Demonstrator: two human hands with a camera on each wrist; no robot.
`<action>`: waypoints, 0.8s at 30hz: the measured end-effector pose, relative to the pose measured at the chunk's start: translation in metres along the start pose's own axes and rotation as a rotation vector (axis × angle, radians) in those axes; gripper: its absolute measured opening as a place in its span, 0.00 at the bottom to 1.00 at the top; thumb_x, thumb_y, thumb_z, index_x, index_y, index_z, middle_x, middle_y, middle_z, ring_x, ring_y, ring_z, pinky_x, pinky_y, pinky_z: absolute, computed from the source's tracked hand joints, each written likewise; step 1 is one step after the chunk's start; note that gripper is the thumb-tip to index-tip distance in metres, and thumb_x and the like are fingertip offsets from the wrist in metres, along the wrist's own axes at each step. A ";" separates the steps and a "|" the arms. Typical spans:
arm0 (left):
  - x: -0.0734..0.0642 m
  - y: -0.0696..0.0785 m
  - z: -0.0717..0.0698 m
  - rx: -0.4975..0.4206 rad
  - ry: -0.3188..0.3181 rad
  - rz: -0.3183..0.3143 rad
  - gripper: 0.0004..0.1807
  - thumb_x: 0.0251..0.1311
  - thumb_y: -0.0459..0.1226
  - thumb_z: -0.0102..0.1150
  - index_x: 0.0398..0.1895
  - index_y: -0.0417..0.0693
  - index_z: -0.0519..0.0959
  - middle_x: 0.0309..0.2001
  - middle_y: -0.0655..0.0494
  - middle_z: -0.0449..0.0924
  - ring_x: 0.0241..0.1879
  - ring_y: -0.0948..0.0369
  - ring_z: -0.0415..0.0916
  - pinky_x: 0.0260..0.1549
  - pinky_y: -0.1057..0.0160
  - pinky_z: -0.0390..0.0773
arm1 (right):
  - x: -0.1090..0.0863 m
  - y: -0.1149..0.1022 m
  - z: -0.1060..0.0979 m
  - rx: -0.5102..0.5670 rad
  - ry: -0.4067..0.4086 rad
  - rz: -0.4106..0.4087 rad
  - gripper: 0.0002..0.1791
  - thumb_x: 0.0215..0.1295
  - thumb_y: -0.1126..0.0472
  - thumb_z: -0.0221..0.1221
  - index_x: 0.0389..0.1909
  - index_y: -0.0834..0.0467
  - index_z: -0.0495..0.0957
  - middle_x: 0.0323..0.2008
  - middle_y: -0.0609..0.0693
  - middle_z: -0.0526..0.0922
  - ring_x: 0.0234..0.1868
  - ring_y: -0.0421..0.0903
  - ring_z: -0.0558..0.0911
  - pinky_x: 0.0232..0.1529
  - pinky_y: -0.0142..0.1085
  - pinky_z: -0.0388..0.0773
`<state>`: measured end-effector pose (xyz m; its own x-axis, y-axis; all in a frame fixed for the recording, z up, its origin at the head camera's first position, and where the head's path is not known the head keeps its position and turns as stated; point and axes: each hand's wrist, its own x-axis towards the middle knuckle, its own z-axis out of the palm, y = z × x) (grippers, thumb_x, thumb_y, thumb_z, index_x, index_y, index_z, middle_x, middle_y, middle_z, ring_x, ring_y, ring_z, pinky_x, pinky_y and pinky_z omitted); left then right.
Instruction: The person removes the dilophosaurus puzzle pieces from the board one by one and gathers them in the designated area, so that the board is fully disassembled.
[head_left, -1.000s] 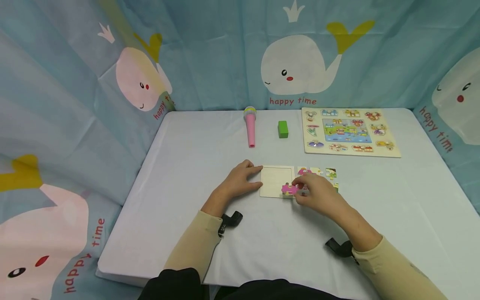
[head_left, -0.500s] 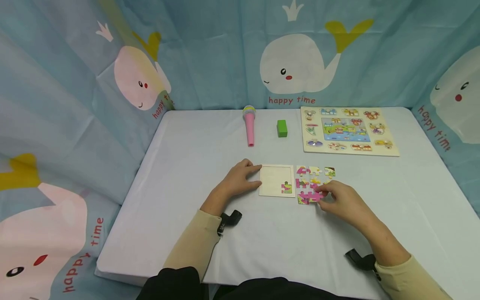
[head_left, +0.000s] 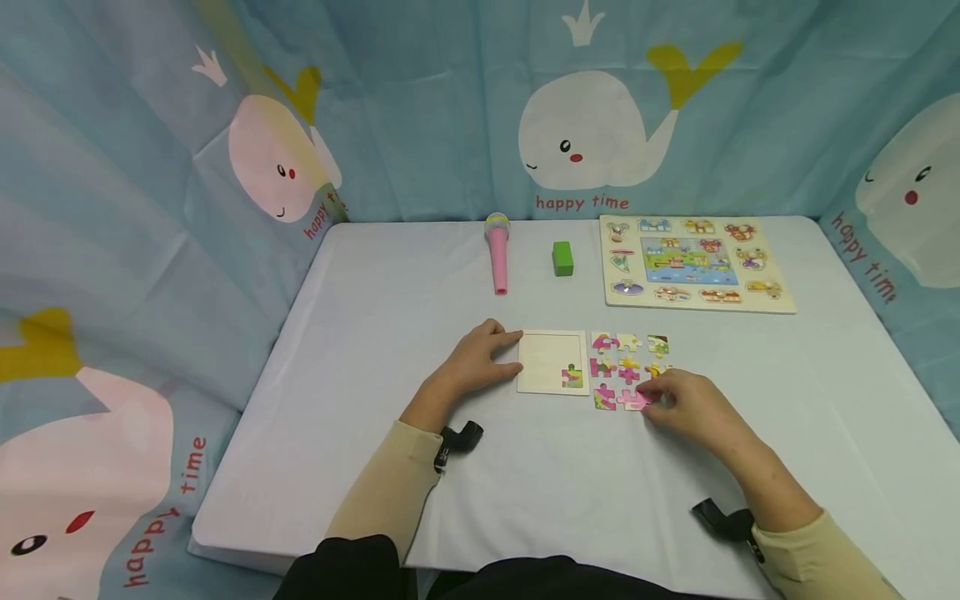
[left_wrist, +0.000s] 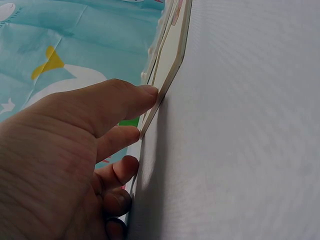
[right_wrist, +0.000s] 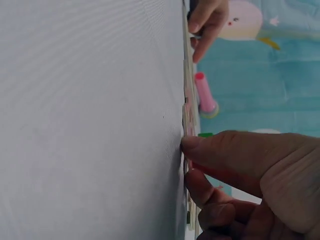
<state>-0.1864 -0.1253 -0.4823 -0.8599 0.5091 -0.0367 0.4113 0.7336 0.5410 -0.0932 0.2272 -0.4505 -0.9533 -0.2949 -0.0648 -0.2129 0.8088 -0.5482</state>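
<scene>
In the head view, my left hand (head_left: 482, 357) touches the left edge of a pale square puzzle board (head_left: 543, 358) with thumb and index fingertip. A green-and-pink jigsaw piece (head_left: 572, 377) lies in the board's lower right corner. Several more jigsaw pieces (head_left: 604, 367) are laid out in rows to the right of the board. With thumb and index finger, my right hand (head_left: 692, 406) pinches a pink jigsaw piece (head_left: 632, 401) at the right of the front row. In the right wrist view, the right thumb (right_wrist: 200, 146) reaches down to the cloth.
Behind the board stand a pink toy microphone (head_left: 498, 254) and a green block (head_left: 562, 259). A wooden picture puzzle (head_left: 776, 293) lies at the back right. A white cloth covers the table (head_left: 360, 333), and a blue whale-print curtain (head_left: 420, 100) surrounds it.
My right hand has moved from over the board to the right, then lowered the pink piece toward the front row's right side. The left hand stays at the board's edge.
</scene>
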 end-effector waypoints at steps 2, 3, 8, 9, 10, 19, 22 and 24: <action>0.000 0.001 0.000 -0.001 -0.005 -0.005 0.34 0.65 0.48 0.68 0.73 0.51 0.73 0.46 0.54 0.68 0.42 0.59 0.65 0.44 0.60 0.69 | 0.000 0.000 0.001 0.000 -0.013 0.013 0.15 0.57 0.66 0.71 0.46 0.62 0.88 0.31 0.46 0.78 0.31 0.45 0.70 0.32 0.40 0.67; -0.001 0.001 -0.001 -0.001 -0.007 -0.007 0.34 0.65 0.48 0.68 0.73 0.51 0.73 0.46 0.54 0.68 0.43 0.59 0.65 0.44 0.60 0.69 | 0.000 0.000 0.001 -0.001 -0.013 0.016 0.15 0.57 0.66 0.71 0.46 0.62 0.88 0.31 0.46 0.78 0.31 0.46 0.70 0.32 0.40 0.67; -0.001 0.002 -0.001 0.001 -0.010 -0.009 0.34 0.65 0.48 0.68 0.73 0.51 0.73 0.47 0.54 0.68 0.43 0.58 0.65 0.44 0.60 0.69 | 0.000 -0.003 -0.001 0.002 0.016 0.013 0.18 0.55 0.65 0.73 0.48 0.63 0.87 0.33 0.48 0.79 0.33 0.46 0.72 0.34 0.41 0.70; -0.001 0.002 -0.001 0.001 -0.009 -0.010 0.34 0.65 0.48 0.68 0.73 0.51 0.73 0.47 0.54 0.68 0.43 0.58 0.65 0.44 0.60 0.69 | 0.000 -0.003 -0.002 0.004 0.025 0.010 0.18 0.55 0.65 0.74 0.48 0.63 0.86 0.34 0.48 0.80 0.33 0.47 0.72 0.34 0.42 0.71; -0.001 0.002 -0.002 0.002 -0.009 -0.010 0.34 0.65 0.47 0.68 0.73 0.50 0.73 0.47 0.54 0.68 0.43 0.58 0.65 0.44 0.60 0.69 | 0.001 -0.004 -0.003 0.006 0.035 0.006 0.19 0.55 0.65 0.74 0.48 0.63 0.86 0.34 0.49 0.80 0.33 0.47 0.72 0.34 0.42 0.71; -0.002 0.002 -0.001 -0.004 -0.010 -0.016 0.34 0.65 0.48 0.69 0.73 0.51 0.73 0.46 0.54 0.68 0.43 0.59 0.65 0.44 0.60 0.69 | 0.010 -0.017 -0.007 0.037 0.064 -0.035 0.21 0.58 0.60 0.74 0.51 0.63 0.85 0.37 0.51 0.82 0.33 0.48 0.72 0.34 0.41 0.69; -0.001 0.002 -0.001 -0.003 -0.005 -0.013 0.34 0.64 0.47 0.69 0.73 0.50 0.74 0.46 0.54 0.68 0.42 0.59 0.65 0.43 0.60 0.69 | 0.017 -0.022 -0.006 0.051 0.065 -0.064 0.21 0.58 0.61 0.74 0.51 0.63 0.85 0.37 0.51 0.83 0.35 0.50 0.74 0.36 0.42 0.70; -0.001 0.002 -0.001 -0.005 -0.002 -0.011 0.34 0.64 0.47 0.69 0.72 0.50 0.74 0.46 0.54 0.68 0.42 0.58 0.65 0.43 0.60 0.69 | 0.022 -0.026 -0.004 0.058 0.062 -0.077 0.21 0.58 0.61 0.74 0.51 0.63 0.85 0.37 0.51 0.83 0.35 0.51 0.75 0.37 0.43 0.71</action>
<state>-0.1849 -0.1245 -0.4804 -0.8639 0.5017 -0.0448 0.3999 0.7372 0.5446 -0.1093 0.2018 -0.4339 -0.9466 -0.3211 0.0301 -0.2747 0.7538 -0.5969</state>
